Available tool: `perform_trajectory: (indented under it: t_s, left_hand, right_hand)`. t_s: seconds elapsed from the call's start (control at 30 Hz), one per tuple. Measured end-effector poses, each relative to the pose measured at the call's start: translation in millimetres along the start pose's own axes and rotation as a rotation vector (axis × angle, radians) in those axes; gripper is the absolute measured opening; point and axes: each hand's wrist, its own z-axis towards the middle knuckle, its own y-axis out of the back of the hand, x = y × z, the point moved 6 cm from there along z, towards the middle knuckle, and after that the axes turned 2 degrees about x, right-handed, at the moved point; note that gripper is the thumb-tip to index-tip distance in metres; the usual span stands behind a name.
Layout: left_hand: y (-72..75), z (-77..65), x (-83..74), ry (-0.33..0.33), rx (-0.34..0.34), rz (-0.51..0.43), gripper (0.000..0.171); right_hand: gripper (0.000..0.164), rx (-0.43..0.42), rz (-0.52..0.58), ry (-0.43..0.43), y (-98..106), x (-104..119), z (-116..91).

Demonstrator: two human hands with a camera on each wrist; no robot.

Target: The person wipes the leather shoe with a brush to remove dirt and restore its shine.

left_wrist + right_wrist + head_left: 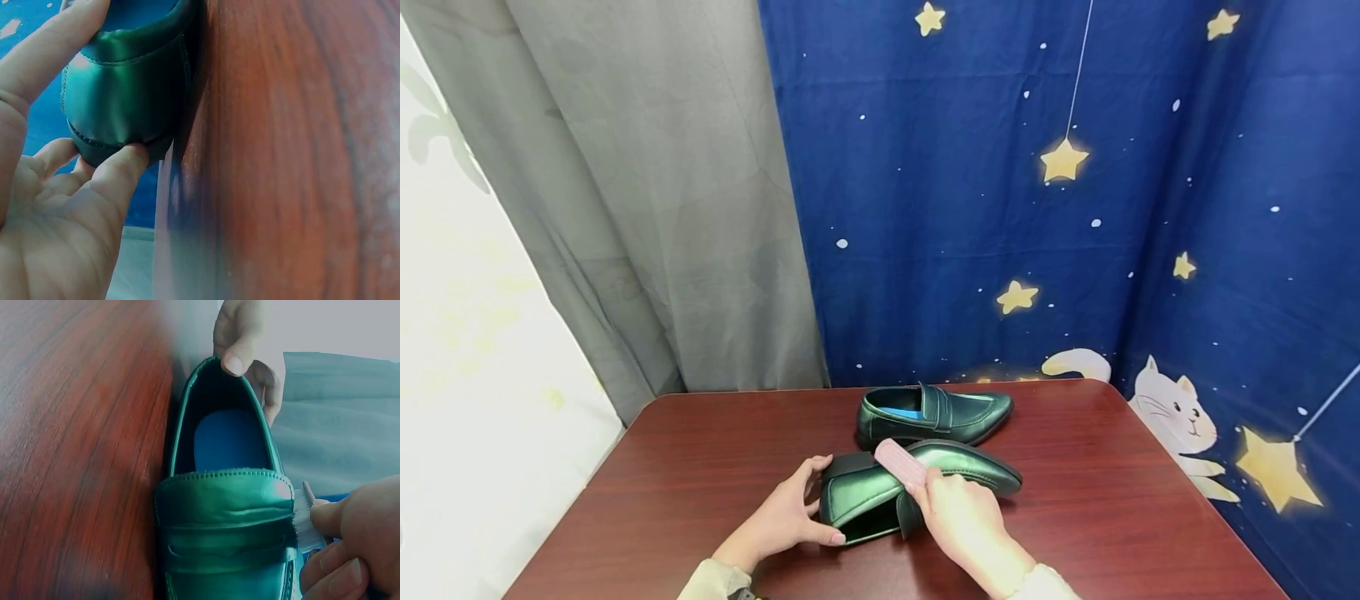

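A green metallic loafer [856, 493] lies tilted on its side near the front of the table, its opening facing the person. My left hand [784, 515] grips it at the heel, thumb at the collar and fingers around the heel's back. In my right hand [964, 518] is a pink brush [898, 462], pinched between thumb and fingers. Its pale bristles [304, 526] meet the side of the loafer beside the strap, as the right wrist view shows. Blue lining [230, 442] shows inside the shoe. Behind it stands the matching loafer [976, 413], upright with its toe to the right.
The reddish-brown wooden table [715, 450] has rounded far corners. A grey curtain [700, 250] and a blue star-patterned curtain [940, 217] hang just beyond its far edge. The second loafer sits close behind the one being held.
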Motion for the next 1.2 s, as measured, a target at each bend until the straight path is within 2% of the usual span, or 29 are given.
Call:
perform_trajectory:
  t_s: [0.37,0.57,1.03,1.2]
  left_hand:
    - [0.2,0.6,1.3,-0.007,-0.003,0.012,0.109]
    - [0.2,0.1,1.4,-0.003,-0.001,0.015,0.109]
    - [0.9,0.3,1.8,-0.009,-0.014,0.031,0.107]
    - [0.6,0.4,2.3,-0.011,-0.013,0.021,0.108]
  right_hand:
    - [0.039,-0.047,-0.048,0.058,-4,15,-1]
    - [0.04,-0.018,-0.077,0.079,-10,24,0]
    - [0.039,0.081,-0.066,0.11,-20,48,0]
    - [0.041,0.08,-0.07,0.139,-23,57,-2]
